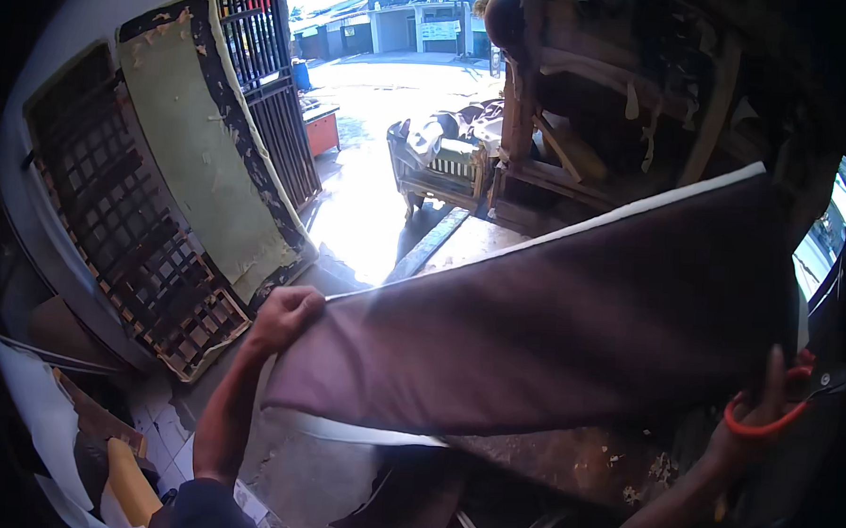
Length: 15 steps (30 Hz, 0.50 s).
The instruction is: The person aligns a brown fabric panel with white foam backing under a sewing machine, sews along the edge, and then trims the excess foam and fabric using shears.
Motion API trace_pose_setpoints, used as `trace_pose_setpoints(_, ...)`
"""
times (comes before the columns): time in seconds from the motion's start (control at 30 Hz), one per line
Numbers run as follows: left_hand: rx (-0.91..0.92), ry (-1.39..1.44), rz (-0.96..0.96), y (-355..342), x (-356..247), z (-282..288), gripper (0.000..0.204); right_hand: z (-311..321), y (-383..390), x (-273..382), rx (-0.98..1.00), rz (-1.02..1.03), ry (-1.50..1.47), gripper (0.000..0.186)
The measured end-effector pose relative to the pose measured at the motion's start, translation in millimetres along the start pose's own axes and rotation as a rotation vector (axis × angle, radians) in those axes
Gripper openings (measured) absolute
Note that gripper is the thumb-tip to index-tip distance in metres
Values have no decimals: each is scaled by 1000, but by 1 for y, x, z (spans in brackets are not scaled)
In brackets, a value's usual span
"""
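A long dark brown sheet of upholstery material (534,316) with a white underside stretches across the middle, slanting up to the right. My left hand (286,319) is closed on its upper left corner, the thumb and fingers pinching the edge. At the lower right my right hand (754,420) holds a pair of scissors (767,428) by the orange handles, with one finger extended upward. The blades point right, into shadow, and I cannot tell how far apart they are. Part of the worn work table (575,459) shows under the sheet.
Two stripped upholstery panels (202,141) lean against the left wall. Wooden furniture frames (541,146) stand at the back right, and a chair frame (441,166) sits near the bright doorway. Foam and material scraps (130,478) lie at lower left.
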<state>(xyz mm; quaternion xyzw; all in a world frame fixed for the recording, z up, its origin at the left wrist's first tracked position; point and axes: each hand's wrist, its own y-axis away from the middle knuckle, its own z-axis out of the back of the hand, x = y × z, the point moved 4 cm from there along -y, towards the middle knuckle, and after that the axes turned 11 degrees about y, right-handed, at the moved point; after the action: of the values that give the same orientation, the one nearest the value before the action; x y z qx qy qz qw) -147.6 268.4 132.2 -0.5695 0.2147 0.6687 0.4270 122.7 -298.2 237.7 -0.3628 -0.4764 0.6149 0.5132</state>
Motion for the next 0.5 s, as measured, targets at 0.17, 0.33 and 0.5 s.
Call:
trace_pose_setpoints(0.17,46,-782,-375,-147,-138,29,38,-20,144,46,394,-1000,-965,51)
trace_pose_setpoints(0.33,230,-1346,-428,-236,-146,-37,34,-15,218,86,653,-1163,-958,40)
trace_pose_setpoints(0.5,233,-1454,-633,-222,-166,-132,18,-2,233,83,629,-1082,-964,36)
